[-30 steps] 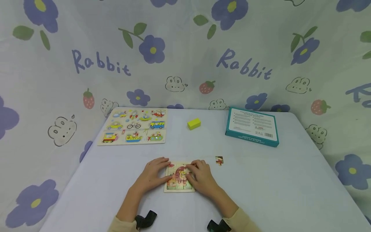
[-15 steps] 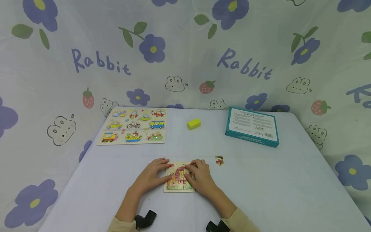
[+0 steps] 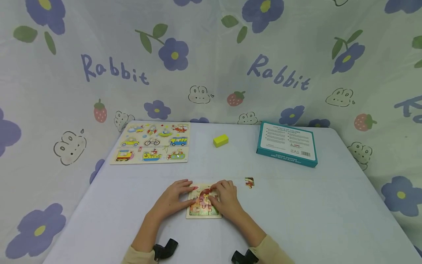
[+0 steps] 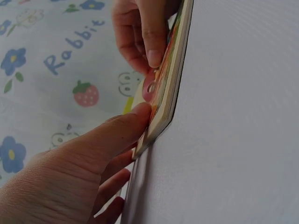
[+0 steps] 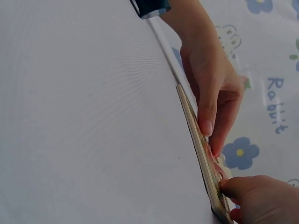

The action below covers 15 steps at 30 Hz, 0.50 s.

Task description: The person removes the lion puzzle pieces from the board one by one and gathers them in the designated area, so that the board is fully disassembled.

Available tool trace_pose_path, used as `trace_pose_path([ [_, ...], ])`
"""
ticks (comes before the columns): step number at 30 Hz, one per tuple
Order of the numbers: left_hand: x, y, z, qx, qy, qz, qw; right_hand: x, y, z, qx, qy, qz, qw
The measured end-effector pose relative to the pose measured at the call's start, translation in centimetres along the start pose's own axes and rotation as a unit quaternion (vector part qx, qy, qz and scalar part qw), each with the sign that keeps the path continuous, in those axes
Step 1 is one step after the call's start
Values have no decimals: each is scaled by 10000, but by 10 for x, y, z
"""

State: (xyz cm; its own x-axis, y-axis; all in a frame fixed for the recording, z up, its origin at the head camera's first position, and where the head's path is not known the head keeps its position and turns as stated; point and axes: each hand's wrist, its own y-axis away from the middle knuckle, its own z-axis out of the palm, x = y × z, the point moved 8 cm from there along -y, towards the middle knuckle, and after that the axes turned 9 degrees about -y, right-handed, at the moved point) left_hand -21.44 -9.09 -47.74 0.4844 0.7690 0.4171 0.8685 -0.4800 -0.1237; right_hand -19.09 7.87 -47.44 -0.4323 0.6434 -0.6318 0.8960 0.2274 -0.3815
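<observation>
A small square jigsaw puzzle board with a pale wooden frame lies in front of me on the white table. My left hand holds its left side, the thumb on the face and the fingers at the far left corner. My right hand pinches a reddish puzzle piece by the board's upper right part; in the left wrist view the piece stands tilted up from the face. In the right wrist view the right thumb reaches over the frame. One loose puzzle piece lies right of the board.
A larger vehicle picture board lies at the back left. A yellow block is behind the puzzle, and a teal box is at the back right. A patterned curtain hangs behind the table.
My right hand has shifted slightly left and away from me over the board, and the reddish piece under its fingers now looks darker and more tilted. The left hand stays put.
</observation>
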Motion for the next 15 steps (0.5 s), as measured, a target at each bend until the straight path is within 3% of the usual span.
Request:
trace_pose_path([
  [9, -1, 1, 1, 3, 62, 17, 10000, 0, -1, -1, 108, -188, 97, 9997],
  [15, 1, 1, -1, 54, 103, 90, 9999, -2, -1, -4, 355, -421, -100, 9984],
])
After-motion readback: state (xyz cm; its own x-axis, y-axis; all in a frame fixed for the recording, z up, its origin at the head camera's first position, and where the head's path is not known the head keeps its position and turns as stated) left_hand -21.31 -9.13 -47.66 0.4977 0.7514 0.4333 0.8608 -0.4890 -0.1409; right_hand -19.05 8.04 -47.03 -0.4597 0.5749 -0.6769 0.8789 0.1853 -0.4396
